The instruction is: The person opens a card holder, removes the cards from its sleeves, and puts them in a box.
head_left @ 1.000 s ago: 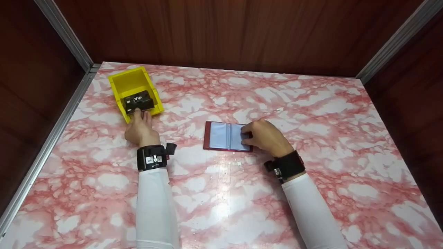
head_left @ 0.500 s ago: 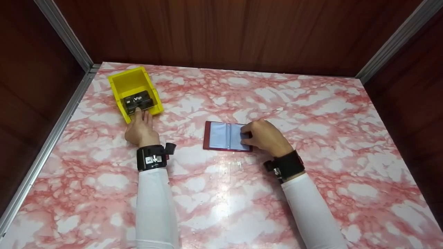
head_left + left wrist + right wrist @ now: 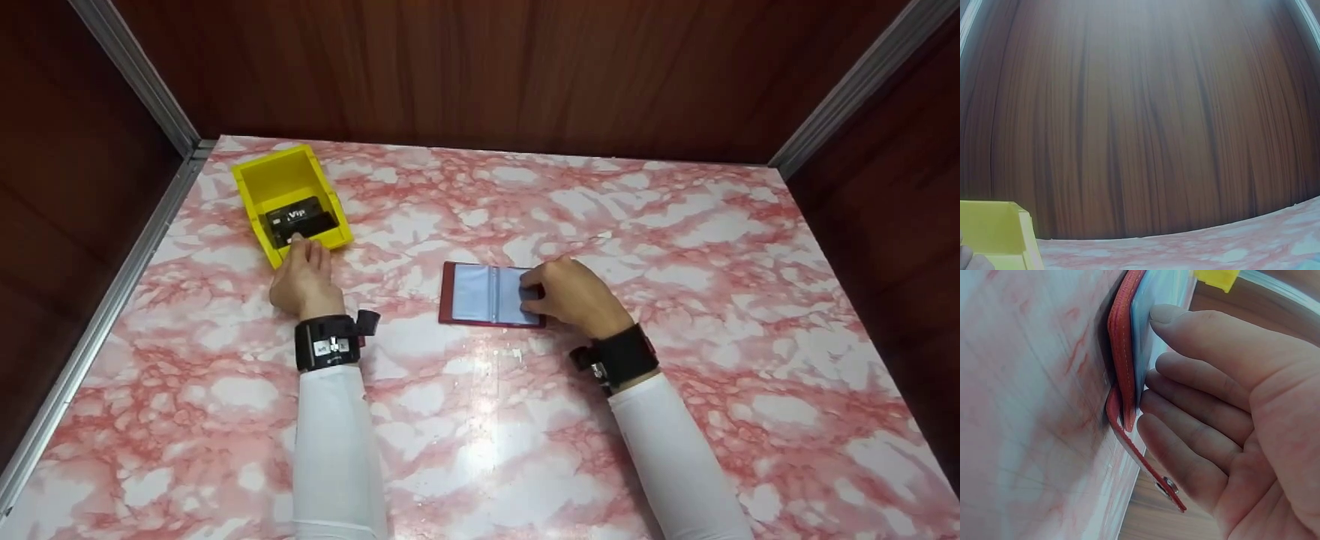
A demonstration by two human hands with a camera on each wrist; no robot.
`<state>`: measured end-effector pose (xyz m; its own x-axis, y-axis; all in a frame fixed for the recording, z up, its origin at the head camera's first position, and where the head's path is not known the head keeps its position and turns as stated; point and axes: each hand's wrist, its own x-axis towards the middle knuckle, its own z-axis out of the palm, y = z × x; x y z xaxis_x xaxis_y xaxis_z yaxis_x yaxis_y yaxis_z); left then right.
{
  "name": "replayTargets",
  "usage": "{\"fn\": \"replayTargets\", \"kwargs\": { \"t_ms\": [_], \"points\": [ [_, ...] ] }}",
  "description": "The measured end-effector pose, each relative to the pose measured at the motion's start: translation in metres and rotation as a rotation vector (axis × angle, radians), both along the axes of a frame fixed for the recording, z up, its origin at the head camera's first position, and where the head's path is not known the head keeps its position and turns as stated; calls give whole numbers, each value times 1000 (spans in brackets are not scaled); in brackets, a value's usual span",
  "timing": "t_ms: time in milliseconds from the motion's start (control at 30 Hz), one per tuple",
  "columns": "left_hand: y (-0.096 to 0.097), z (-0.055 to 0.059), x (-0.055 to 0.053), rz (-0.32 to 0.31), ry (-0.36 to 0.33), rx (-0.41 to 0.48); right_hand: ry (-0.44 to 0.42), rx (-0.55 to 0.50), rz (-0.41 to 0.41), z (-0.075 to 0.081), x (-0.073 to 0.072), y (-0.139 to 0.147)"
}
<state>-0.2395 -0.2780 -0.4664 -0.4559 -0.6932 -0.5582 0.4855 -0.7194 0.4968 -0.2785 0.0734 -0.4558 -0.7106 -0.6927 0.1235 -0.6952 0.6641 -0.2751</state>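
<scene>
In the head view my left hand (image 3: 306, 283) reaches over the near edge of a yellow bin (image 3: 285, 175) at the far left. Its thumb lies against black cards (image 3: 298, 216) in the bin, the rear one marked "Vip"; I cannot tell whether it pinches one. A red card holder (image 3: 446, 294) lies spread on the table with clear plastic sleeves (image 3: 474, 292) facing up. My right hand (image 3: 577, 294) rests its thumb and fingertips on the right-hand sleeve. In the right wrist view the holder's snap strap (image 3: 1140, 458) hangs out below those fingers.
A pink and white marbled table (image 3: 480, 442) extends around both arms. Dark wood panels (image 3: 480, 75) wall off the back and sides, with metal rails (image 3: 139, 71) at the corners. Black camera straps (image 3: 328, 343) circle both wrists.
The front black card under my left thumb has shifted and tilted slightly to the right. My right hand and the card holder stay as they were.
</scene>
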Motion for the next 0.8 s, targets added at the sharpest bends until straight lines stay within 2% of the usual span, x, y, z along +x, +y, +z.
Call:
{"fn": "replayTargets", "kwargs": {
  "t_ms": [500, 667, 800],
  "points": [
    [-5, -4, 0, -52, -39, -70, -21, 16, 9, -2, -2, -4],
    [-8, 0, -1, -66, -16, -83, -24, 9, 26, 0, -1, -2],
    [-7, 8, 2, -67, 2, -190, -34, -7, 26, 6, -2, 0]
  ]
}}
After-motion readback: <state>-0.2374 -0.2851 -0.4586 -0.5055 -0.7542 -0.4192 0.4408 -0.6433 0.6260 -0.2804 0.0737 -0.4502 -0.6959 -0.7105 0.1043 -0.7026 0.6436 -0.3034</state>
